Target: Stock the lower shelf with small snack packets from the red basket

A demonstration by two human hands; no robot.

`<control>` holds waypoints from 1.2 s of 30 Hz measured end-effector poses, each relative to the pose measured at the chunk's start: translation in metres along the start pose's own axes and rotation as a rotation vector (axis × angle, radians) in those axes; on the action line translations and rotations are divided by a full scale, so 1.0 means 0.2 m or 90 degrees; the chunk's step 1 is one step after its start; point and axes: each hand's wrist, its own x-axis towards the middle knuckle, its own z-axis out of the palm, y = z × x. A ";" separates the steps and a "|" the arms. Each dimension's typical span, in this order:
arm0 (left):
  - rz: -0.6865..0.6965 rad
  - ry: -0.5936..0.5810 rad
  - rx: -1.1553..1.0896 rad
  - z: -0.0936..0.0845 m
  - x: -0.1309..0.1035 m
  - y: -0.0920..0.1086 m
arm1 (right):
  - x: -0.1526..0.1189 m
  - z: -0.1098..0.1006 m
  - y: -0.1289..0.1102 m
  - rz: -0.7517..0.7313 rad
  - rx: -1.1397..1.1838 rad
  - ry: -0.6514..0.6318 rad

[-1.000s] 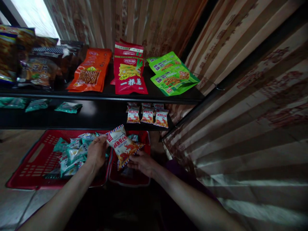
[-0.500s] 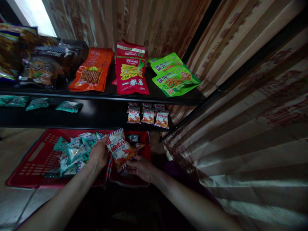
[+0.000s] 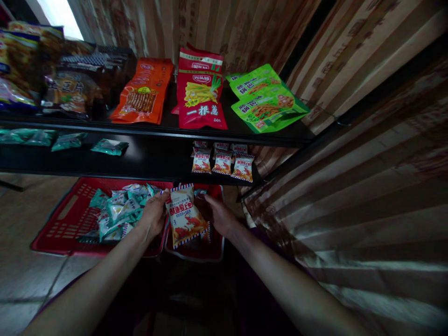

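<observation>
A small snack bag [image 3: 185, 217] in white and orange, with red lettering and striped ends, is held upright over the smaller red basket [image 3: 223, 247]. My left hand [image 3: 155, 212] is closed on its upper left edge, thumb at the front. At the right edge of the bag is my right hand [image 3: 220, 213], its fingers curled against the bag and partly lost in shadow. Part of another striped wrapper shows low behind the bag. Matching small snack bags [image 3: 222, 162] stand in rows on the lower shelf [image 3: 157, 161].
Left of the small basket, a larger red basket [image 3: 58, 228] holds teal and white packets [image 3: 121, 207]. More teal packets [image 3: 110, 146] lie on the lower shelf. Orange [image 3: 143, 93], red [image 3: 201, 93] and green bags [image 3: 269, 105] line the upper shelf. A pleated curtain [image 3: 350, 224] hangs at the right.
The snack bag has turned more upright and moved slightly right. My right hand has shifted from its lower corner up along its right side. The view has shifted slightly.
</observation>
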 end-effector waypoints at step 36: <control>-0.124 -0.225 0.180 -0.03 -0.10 -0.21 | 0.16 -0.09 -0.10 -0.118 0.050 0.165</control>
